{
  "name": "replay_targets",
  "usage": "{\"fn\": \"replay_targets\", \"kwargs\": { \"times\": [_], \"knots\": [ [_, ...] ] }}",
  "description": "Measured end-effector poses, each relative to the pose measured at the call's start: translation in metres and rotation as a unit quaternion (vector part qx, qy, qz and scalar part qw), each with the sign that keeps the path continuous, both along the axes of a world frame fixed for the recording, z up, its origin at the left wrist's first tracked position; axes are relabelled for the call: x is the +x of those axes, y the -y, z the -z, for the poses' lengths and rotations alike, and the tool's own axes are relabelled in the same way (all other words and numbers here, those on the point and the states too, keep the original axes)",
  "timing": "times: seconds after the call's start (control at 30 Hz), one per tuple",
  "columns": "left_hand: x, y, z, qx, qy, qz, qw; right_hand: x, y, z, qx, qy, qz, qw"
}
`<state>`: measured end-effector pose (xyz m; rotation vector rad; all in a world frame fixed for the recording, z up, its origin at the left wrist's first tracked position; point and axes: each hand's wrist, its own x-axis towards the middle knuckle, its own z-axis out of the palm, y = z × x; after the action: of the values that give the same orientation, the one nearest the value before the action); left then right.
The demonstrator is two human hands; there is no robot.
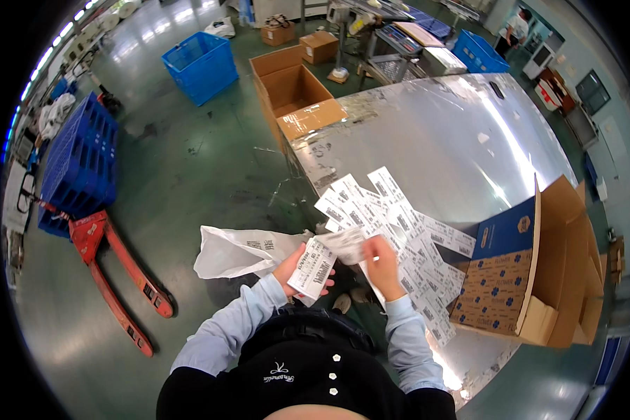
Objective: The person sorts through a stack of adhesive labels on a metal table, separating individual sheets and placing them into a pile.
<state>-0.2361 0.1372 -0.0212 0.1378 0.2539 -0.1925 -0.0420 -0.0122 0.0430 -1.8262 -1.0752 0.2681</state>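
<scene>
the green floor fills most of my view, with the metal tabletop across the right of it. on the tabletop's right side i have a printed cardboard box, its flaps open. blue plastic pallets are stacked at the far left, and a red pallet jack sits just beside them. beyond the tabletop's near-left corner i see an open brown carton, and farther off a blue crate.

the barcode labels lie spread in overlapping rows on the tabletop, between the printed box and my hands. a white plastic bag is just left of the left hand, whose fingers are closed around a stack of labels. at the right hand, the fingers pinch the edge of a motion-blurred slip beside that stack.
</scene>
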Motion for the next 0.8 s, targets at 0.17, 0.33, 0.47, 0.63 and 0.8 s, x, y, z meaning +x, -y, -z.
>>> {"fn": "replay_targets", "kwargs": {
  "times": [0.17,0.33,0.47,0.63,0.8],
  "knots": [
    [-0.006,-0.001,-0.014,0.177,-0.154,0.031,0.972,0.069,0.077,0.021,-0.041,-0.065,0.230,0.970],
    [-0.022,-0.020,0.004,0.139,-0.121,0.086,0.979,0.100,0.134,0.042,-0.064,-0.025,0.332,0.941],
    [-0.034,-0.032,0.006,0.203,-0.158,0.151,0.954,0.117,0.176,0.057,-0.100,-0.004,0.401,0.911],
    [-0.039,-0.040,-0.008,0.250,-0.203,0.196,0.926,0.125,0.203,0.059,-0.203,-0.007,0.419,0.885],
    [-0.031,-0.043,-0.015,0.293,-0.270,0.189,0.898,0.129,0.208,0.054,-0.369,0.038,0.444,0.816]
  ]
}}
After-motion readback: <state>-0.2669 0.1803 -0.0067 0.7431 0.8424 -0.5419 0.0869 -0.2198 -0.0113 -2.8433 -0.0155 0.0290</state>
